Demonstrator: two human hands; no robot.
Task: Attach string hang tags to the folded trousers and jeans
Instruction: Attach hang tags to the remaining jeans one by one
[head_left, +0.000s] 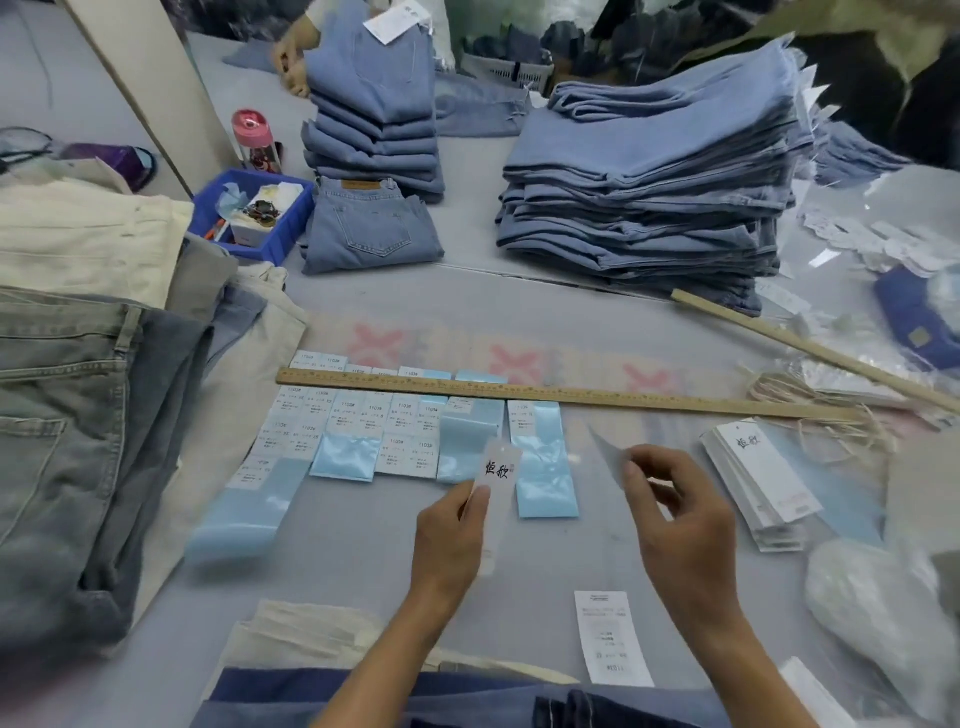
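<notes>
Risk: left hand (451, 525) pinches white hang tag (497, 470); right hand (675, 506) pinches thin translucent sheet (608, 452), which may slip.

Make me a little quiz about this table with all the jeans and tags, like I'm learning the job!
1. True or false: the left hand holds a white hang tag.
2. What lies across the size labels: A) wooden ruler, B) scissors, C) pen?
3. Which side of the right hand is the tag pile on?

Key: 1 true. 2 A. 3 its right.
</notes>
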